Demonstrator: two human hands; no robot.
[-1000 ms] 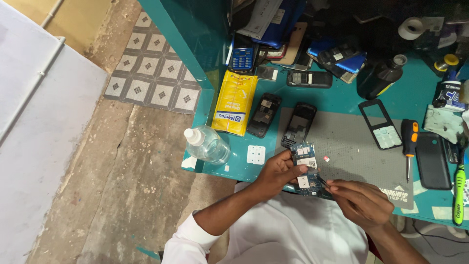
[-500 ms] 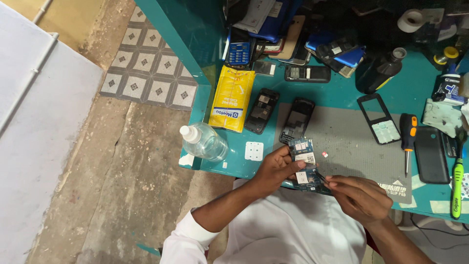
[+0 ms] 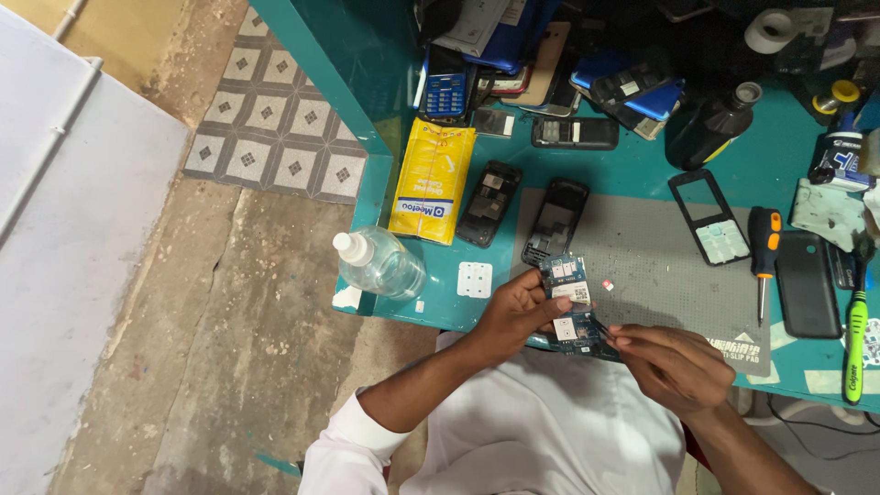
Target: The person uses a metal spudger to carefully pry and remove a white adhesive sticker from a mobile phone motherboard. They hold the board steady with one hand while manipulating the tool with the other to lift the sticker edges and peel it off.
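My left hand (image 3: 515,313) holds a blue phone circuit board (image 3: 568,302) by its left edge, just above the front edge of the teal workbench (image 3: 632,174). My right hand (image 3: 674,367) pinches a thin dark tool (image 3: 600,327) whose tip touches the lower part of the board. The board carries small white labels and metal parts. A grey work mat (image 3: 660,275) lies on the bench right behind the board.
Two opened black phone shells (image 3: 489,202) (image 3: 555,218) lie on the bench beside a yellow packet (image 3: 431,181). A clear bottle (image 3: 380,263) lies at the bench's left corner. A keypad frame (image 3: 710,215), an orange-handled screwdriver (image 3: 763,257), a green toothbrush (image 3: 854,335) and several phones sit further back.
Both hands stay on the circuit board with almost no movement. The view has shifted slightly, so the bench appears a little lower and to the right.
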